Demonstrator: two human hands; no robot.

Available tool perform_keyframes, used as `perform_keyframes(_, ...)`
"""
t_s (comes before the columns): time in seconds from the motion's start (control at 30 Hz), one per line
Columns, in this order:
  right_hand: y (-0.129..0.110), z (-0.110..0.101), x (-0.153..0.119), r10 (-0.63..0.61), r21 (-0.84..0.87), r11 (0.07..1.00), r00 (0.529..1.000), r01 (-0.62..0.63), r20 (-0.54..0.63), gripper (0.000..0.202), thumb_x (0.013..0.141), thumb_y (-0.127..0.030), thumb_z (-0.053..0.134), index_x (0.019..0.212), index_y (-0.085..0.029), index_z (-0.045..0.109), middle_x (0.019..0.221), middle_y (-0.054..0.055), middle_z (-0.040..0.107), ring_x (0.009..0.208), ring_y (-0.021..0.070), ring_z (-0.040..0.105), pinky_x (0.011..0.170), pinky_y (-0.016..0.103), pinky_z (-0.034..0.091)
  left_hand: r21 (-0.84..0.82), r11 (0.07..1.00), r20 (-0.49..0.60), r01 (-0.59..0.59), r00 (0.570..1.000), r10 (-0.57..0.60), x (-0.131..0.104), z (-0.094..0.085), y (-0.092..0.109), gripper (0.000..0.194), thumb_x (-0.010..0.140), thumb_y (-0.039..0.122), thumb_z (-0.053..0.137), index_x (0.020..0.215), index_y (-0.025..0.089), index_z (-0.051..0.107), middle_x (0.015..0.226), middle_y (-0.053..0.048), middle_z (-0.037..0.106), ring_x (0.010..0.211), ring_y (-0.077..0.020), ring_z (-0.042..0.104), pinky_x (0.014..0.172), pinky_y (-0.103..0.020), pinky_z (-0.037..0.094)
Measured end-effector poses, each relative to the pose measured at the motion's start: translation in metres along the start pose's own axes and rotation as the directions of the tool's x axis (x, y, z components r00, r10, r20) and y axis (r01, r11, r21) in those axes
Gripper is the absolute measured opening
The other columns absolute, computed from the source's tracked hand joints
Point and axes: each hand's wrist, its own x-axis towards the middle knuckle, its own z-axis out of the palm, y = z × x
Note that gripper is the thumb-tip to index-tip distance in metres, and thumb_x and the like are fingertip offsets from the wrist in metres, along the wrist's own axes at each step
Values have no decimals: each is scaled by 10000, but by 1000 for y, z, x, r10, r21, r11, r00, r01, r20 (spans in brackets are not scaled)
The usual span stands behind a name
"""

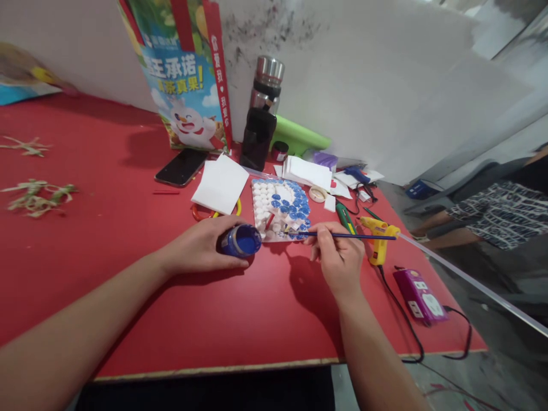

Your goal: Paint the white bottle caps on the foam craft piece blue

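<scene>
My left hand point(209, 246) is wrapped round a small jar of blue paint point(245, 242), its open mouth tilted toward me. Between the fingers of my right hand point(336, 251) is a thin paintbrush point(355, 236), pointing left. The brush's tip is at the lower edge of a craft panel point(262, 201) covered in rounded white pieces, many on its right side painted blue. I cannot tell whether the bristles touch it. A small red stick point(269, 221) lies on the panel among the white pieces.
Behind the panel stand a steel bottle point(268, 80), a black case point(257, 137) and a printed bag point(188, 85). A phone point(182, 167) and white paper point(220, 185) lie left. A yellow glue gun point(379, 240) and purple power box point(422, 297) with cords lie right. A person point(505, 211) sits beyond.
</scene>
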Motion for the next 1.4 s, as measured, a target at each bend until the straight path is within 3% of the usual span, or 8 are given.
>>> perform_keyframes(0.13, -1, 1, 0, -7, 8, 1000, 998, 6, 61, 282, 1085, -313, 546, 899, -210, 731, 678, -13, 748, 444, 109, 615, 488, 247, 469, -23, 1000, 15, 8, 1000, -7, 0, 0, -1, 589, 785, 533, 923, 1270, 267, 719, 1195, -66, 800, 1089, -323, 770, 900, -390, 613)
perform_keyframes(0.4, 4, -1, 0, -9, -35, 999, 1000, 9, 2, 254, 1074, -287, 553, 914, -212, 736, 641, -24, 725, 457, 119, 622, 501, 249, 469, 15, 1000, 9, 11, 1000, -11, 0, -1, 2, 592, 790, 528, 916, 1278, 259, 716, 1198, -74, 798, 1089, -331, 765, 894, -397, 603)
perform_keyframes(0.9, 2, 0, -1, 7, -14, 1000, 997, -6, 73, 298, 1098, -319, 534, 892, -223, 726, 640, -24, 715, 470, 126, 628, 512, 257, 473, 14, 1000, 11, 5, 1000, -5, -1, -1, 2, 607, 775, 550, 923, 1271, 262, 723, 1207, -71, 801, 1098, -336, 767, 900, -391, 606)
perform_keyframes(1.07, 2, 0, -1, 7, -46, 999, 999, -6, 31, 279, 1084, -316, 545, 899, -220, 730, 644, -21, 719, 470, 128, 624, 510, 258, 472, 17, 1000, 6, 20, 1000, -20, -1, -1, 4, 593, 774, 536, 920, 1262, 261, 724, 1187, -68, 805, 1078, -334, 769, 876, -385, 607)
perform_keyframes(1.27, 1, 0, -1, 13, -33, 999, 998, -11, 60, 294, 1093, -329, 537, 899, -217, 727, 657, -20, 728, 464, 122, 620, 514, 261, 473, 5, 1000, 22, 15, 1000, -15, 0, -2, 4, 584, 787, 539, 910, 1259, 254, 718, 1186, -71, 800, 1076, -328, 767, 884, -388, 606)
perform_keyframes(1.4, 0, 0, 0, 28, -67, 997, 1000, -28, 7, 275, 1083, -343, 542, 925, -221, 731, 662, -16, 739, 459, 131, 623, 512, 271, 479, 13, 1000, 17, 9, 1000, -9, 0, -2, 4, 587, 787, 541, 908, 1264, 255, 720, 1182, -77, 806, 1070, -335, 771, 877, -393, 608)
